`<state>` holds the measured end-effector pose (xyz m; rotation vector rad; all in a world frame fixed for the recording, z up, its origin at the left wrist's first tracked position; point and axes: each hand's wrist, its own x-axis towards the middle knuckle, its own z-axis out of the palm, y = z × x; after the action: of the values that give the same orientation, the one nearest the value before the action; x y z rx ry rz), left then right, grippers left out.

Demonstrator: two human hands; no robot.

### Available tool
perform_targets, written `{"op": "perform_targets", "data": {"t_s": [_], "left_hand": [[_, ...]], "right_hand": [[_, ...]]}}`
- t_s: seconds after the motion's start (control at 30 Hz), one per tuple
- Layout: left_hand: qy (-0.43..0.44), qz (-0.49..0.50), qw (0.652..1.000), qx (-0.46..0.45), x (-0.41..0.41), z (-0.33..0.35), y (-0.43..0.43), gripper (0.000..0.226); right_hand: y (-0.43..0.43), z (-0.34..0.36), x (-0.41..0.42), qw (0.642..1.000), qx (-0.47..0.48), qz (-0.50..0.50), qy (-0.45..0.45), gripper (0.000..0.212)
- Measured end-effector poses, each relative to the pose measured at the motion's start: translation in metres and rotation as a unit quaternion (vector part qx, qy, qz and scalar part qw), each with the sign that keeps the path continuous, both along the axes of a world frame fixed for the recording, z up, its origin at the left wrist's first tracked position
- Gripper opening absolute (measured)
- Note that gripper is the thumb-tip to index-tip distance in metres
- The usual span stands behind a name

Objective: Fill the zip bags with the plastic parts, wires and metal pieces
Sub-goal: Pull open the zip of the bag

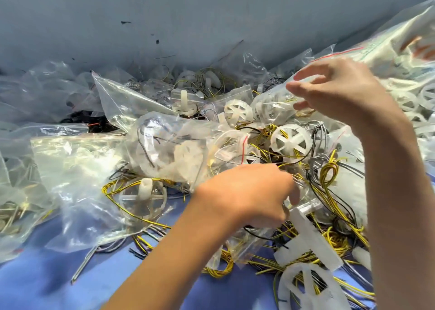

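A heap of yellow and black wires (329,173), white plastic wheels (290,142) and clear zip bags covers the blue table (47,286). My left hand (249,192) reaches into the middle of the heap, its fingers curled down round a few wires beside a clear plastic piece. My right hand (334,93) is raised at the upper right, thumb and fingers pinching the mouth of a zip bag (270,104) that holds white wheel parts. A filled bag (169,147) with white parts and a dark wire lies just left of my left hand.
Several empty and part-filled zip bags (77,168) lie on the left. A big bag of white wheels (404,74) leans at the far right. A large white wheel (306,286) and a metal rod (82,267) lie near the front edge. A grey wall (164,15) stands behind.
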<state>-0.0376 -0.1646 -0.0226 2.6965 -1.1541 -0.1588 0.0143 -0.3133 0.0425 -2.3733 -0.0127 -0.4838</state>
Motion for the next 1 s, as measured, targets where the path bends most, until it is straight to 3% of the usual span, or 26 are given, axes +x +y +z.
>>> {"op": "perform_targets", "data": {"t_s": [0.1, 0.4, 0.73, 1.0], "left_hand": [[-0.01, 0.05, 0.997, 0.057, 0.0, -0.017, -0.004, 0.03], [0.002, 0.063, 0.996, 0.061, 0.007, -0.011, 0.006, 0.023], [-0.054, 0.038, 0.998, -0.002, 0.015, 0.007, 0.023, 0.009], [0.002, 0.028, 0.997, -0.073, 0.015, 0.027, 0.038, 0.015]], "right_hand": [[0.004, 0.002, -0.003, 1.0, -0.01, 0.023, 0.012, 0.018], [0.011, 0.0, -0.003, 0.998, -0.017, 0.055, 0.021, 0.02], [0.014, -0.002, -0.001, 0.997, 0.001, 0.08, 0.021, 0.021], [0.013, -0.002, 0.0, 0.996, 0.009, 0.092, 0.02, 0.023]]}}
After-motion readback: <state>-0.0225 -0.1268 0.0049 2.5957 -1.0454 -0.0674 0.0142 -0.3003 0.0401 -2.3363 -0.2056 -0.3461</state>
